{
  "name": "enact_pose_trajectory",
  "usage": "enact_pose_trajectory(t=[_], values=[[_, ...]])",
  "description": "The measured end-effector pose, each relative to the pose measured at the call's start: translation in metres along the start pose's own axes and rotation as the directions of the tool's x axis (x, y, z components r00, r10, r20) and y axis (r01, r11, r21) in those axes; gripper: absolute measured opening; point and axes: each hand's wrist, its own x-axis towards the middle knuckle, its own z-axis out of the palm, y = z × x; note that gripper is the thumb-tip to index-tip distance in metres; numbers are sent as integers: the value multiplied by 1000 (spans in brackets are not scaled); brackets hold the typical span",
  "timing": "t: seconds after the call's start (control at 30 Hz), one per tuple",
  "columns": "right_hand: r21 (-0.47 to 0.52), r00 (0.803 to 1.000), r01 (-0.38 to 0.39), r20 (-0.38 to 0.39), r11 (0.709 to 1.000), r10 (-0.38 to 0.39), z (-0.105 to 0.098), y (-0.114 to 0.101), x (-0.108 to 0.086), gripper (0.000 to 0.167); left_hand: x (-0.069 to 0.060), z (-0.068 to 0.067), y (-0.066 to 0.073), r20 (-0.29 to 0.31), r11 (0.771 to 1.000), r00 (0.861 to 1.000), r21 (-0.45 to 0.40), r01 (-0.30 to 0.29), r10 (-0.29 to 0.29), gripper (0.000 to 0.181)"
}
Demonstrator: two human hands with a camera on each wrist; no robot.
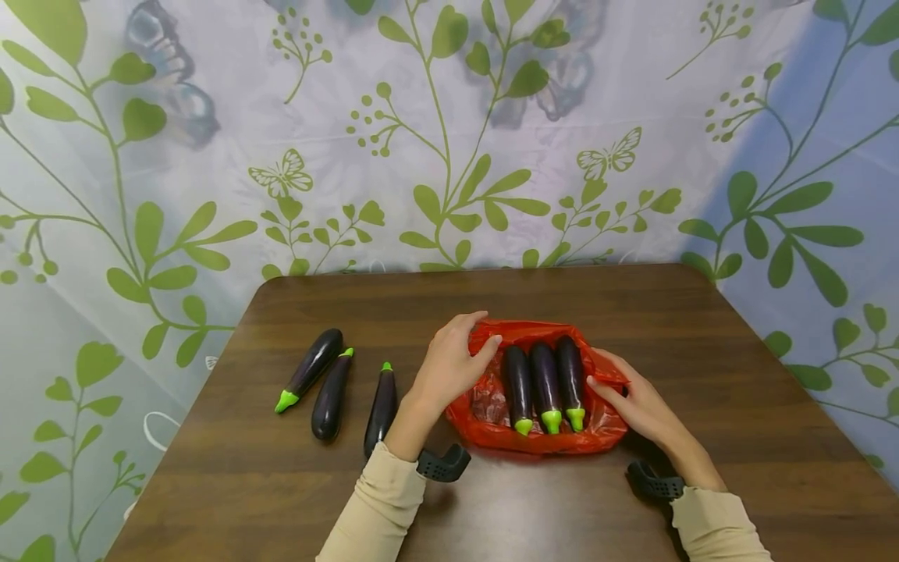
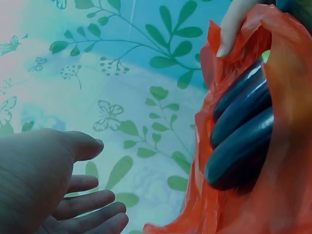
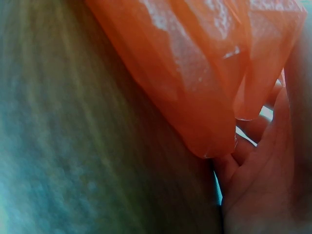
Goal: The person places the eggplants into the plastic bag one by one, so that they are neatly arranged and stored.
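A red plastic bag [image 1: 485, 406] lies on its side, spread wide, with three dark purple eggplants [image 1: 545, 382] side by side inside, green caps toward the person. At the bag's right edge my right hand [image 1: 635, 400] grips the plastic, thumb on the inner side. In the right wrist view its fingers are partly hidden behind the bag [image 3: 195, 97]. My left hand [image 1: 449, 361] hovers by the bag's left rim. Its thumb and fingers are apart and hold nothing; the left wrist view shows the hand [image 2: 73, 190] away from the plastic.
Left of the bag, three more eggplants lie on the brown wooden table [image 1: 492, 515]: one far-left eggplant [image 1: 314, 365], another eggplant [image 1: 332, 398] beside it, and an eggplant [image 1: 381, 406] partly behind the left forearm. A leaf-patterned cloth [image 1: 449, 156] hangs behind.
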Motion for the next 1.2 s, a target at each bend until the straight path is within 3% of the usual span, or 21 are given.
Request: enact_pose_trajectory(t=[0.73,1.2], values=[[-2,1000,3,-1,1000,-3,0,0,0,66,-19,-39,-36,-77,998,996,30,53,-50,50],[-3,1000,11,-11,1000,-11,0,1,0,65,-35,-56,-66,-108,988,986,75,133,-125,52]])
